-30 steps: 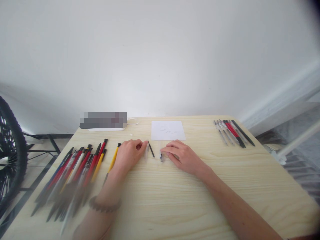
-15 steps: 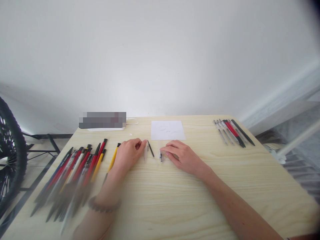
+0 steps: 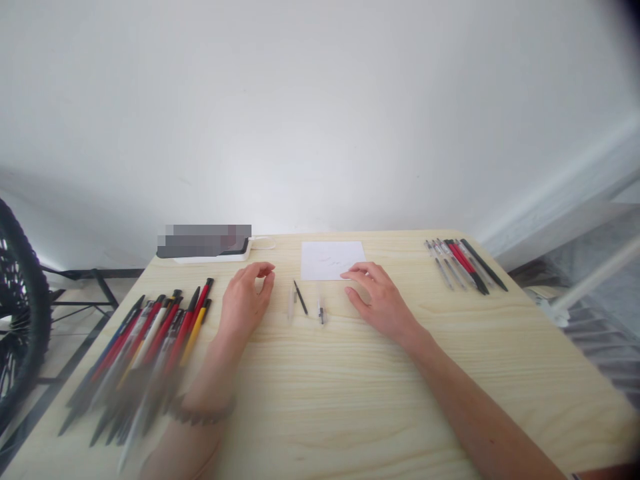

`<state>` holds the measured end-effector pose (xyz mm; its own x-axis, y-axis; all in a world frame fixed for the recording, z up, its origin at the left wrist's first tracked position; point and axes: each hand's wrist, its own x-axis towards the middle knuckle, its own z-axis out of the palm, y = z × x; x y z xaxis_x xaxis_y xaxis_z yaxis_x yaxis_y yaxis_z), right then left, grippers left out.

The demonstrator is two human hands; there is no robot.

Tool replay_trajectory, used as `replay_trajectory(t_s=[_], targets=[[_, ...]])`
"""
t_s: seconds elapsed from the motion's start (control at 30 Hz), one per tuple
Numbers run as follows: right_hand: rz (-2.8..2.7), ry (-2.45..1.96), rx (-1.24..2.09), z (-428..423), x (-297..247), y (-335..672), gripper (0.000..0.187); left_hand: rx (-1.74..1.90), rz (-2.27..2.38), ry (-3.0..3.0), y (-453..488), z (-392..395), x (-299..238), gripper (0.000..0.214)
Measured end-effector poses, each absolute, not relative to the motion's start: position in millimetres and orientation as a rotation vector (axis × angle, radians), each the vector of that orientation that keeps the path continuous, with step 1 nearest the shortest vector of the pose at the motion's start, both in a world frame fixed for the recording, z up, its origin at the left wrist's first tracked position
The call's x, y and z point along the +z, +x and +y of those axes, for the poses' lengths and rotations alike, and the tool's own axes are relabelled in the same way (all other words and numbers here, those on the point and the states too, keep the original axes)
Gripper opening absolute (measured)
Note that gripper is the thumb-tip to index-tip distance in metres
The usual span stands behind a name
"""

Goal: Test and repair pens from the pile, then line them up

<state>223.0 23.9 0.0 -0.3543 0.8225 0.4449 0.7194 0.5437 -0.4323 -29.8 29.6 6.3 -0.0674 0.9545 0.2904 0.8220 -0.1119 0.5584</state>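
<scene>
My left hand (image 3: 246, 299) hovers above the table with thumb and fingers apart, holding nothing. To its right lie small pen parts: a clear tube (image 3: 291, 307) and a thin black piece like a refill (image 3: 301, 298). Beside them is a clear piece with a dark tip (image 3: 321, 311), perhaps part of a gel pen. My right hand (image 3: 377, 299), also open and without anything in it, is just right of that piece. Its fingertips reach over the lower right corner of a white paper (image 3: 330, 257) bearing faint pen marks.
A heap of red, yellow, black and clear pens (image 3: 155, 340) spreads at the left. Several clear, red and black pens (image 3: 463, 263) lie in a row at the right back. A blurred-out dark object (image 3: 203, 243) sits at the left back. A bicycle wheel (image 3: 30, 320) stands beyond the left edge.
Both hands have let go of the pen parts and drawn apart, left hand leftward and right hand rightward. The parts stay on the table. The yellow pen by my left wrist is now hidden.
</scene>
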Motion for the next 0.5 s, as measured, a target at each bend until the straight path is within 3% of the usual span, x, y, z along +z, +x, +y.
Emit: replay_trajectory(t_s=[0.5], targets=[[-2.160,-1.255,0.218,25,-5,221,0.025,0.627,2.049,2.098,-32,25,18,0.020]])
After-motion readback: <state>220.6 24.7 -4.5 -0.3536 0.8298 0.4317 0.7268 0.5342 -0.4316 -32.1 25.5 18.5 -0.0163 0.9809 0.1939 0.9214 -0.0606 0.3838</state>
